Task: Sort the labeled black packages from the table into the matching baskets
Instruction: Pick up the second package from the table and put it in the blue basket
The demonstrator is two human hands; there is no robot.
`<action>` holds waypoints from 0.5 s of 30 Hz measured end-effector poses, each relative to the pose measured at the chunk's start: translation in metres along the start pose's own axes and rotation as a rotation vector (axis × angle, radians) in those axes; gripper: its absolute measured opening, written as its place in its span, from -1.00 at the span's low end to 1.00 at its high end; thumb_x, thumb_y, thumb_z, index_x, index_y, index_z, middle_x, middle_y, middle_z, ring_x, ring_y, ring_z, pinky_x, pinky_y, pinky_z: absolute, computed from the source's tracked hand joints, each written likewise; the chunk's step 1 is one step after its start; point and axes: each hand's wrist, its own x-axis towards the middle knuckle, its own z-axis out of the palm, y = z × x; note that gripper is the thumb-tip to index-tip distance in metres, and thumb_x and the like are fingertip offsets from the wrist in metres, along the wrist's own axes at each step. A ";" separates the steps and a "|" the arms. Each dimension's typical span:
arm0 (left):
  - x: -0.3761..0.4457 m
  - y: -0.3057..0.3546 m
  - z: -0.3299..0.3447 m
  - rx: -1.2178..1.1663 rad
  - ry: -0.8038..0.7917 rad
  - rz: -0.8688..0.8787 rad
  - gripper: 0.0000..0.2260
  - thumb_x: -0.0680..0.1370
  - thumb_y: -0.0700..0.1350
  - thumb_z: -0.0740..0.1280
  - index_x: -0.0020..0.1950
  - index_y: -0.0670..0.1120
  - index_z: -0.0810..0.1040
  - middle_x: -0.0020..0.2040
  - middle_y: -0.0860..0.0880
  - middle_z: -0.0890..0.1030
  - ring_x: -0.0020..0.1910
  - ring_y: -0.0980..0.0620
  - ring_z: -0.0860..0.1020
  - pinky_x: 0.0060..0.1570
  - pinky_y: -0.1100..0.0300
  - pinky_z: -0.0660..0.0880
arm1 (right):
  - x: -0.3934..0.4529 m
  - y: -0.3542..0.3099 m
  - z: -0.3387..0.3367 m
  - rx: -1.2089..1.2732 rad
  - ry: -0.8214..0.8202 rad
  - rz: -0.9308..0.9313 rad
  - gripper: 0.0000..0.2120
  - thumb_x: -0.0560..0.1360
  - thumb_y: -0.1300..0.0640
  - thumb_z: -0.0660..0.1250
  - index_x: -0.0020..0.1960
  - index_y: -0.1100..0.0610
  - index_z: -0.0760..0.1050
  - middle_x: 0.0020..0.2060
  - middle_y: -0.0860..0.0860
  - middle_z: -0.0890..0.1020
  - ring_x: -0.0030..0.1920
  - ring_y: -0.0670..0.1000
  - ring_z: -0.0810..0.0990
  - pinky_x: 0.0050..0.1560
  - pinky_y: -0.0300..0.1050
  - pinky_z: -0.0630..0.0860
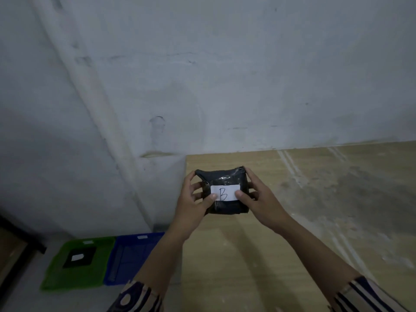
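A black package [225, 180] with a white label marked "B" is held up over the left end of the wooden table [292, 221]. My left hand [194, 202] grips its left side and my right hand [262, 199] grips its right side, with both thumbs on the label. On the floor at the lower left stand a green basket [56, 278], which holds one black package [78, 257] with a white label, and a blue basket [132, 251] beside it on the right. Each basket has a small white tag on its far rim; the writing is unreadable.
A grey wall [202, 75] runs behind the table and baskets. The table's left edge runs just right of the blue basket. A dark frame [20, 235] stands at the far left on the floor.
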 end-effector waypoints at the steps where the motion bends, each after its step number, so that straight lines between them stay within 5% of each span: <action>1: -0.006 0.001 -0.013 -0.008 -0.005 -0.001 -0.39 0.45 -0.27 0.37 0.39 0.07 0.18 0.16 -0.01 0.47 0.05 0.03 0.53 -0.15 0.20 0.59 | -0.003 -0.005 0.012 0.006 -0.002 -0.005 -0.43 0.50 0.18 0.27 0.42 -0.08 0.13 0.16 0.08 0.51 0.09 0.08 0.55 -0.05 -0.17 0.58; 4: -0.022 0.001 -0.050 0.000 -0.026 -0.004 -0.38 0.47 -0.25 0.36 0.40 0.09 0.15 0.04 0.07 0.48 -0.01 0.14 0.52 -0.25 0.37 0.58 | -0.012 -0.015 0.050 0.025 0.007 -0.020 -0.45 0.50 0.20 0.27 0.40 -0.08 0.16 0.13 0.05 0.52 0.10 0.12 0.54 -0.06 -0.16 0.58; 10: -0.047 -0.015 -0.107 -0.014 0.041 -0.073 -0.36 0.48 -0.22 0.35 0.43 0.08 0.10 0.11 -0.01 0.47 0.18 -0.05 0.49 0.08 0.03 0.54 | -0.021 -0.021 0.114 0.046 -0.057 0.019 -0.41 0.49 0.21 0.28 0.42 -0.06 0.12 0.16 0.06 0.49 0.11 0.14 0.54 -0.27 -0.42 0.57; 15: -0.054 -0.034 -0.147 -0.022 0.125 -0.096 -0.36 0.48 -0.23 0.35 0.44 0.06 0.09 0.11 0.00 0.46 0.18 -0.03 0.47 -0.01 0.19 0.54 | -0.010 -0.019 0.157 0.062 -0.140 0.049 -0.41 0.48 0.23 0.30 0.42 -0.03 0.14 0.13 0.08 0.51 0.06 0.13 0.54 -0.29 -0.45 0.54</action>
